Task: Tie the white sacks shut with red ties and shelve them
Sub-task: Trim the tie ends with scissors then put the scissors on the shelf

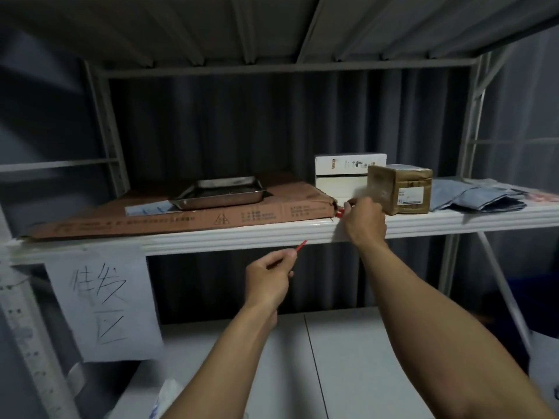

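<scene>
My left hand point(266, 279) was curled round one tie point(298, 247), pinched between thumb and fingers near its low end, with the free end poking up and right toward the shelf point(242, 234). My right hand point(364, 219) was up on the shelf's near edge. Its fingertips were closed on more red ties point(341, 212) lying at the torn right corner of the cardboard point(181, 219), just left of the parcel point(399, 189). My hand hid most of them, so I could not tell how many I had.

I judged the weak spot was that right-hand pinch. With only a partial hold, drawing back could drag loose ties over the edge, or snag them on the torn cardboard. My knuckles were also close against the parcel and could nudge it. The tie in my left hand, held by one end only, could twist free.

That tie looked thin, straight and fairly stiff, bright red. Those on the shelf showed only as small red bits. No sack was plainly in view; something white at the near left was too cropped to name
</scene>
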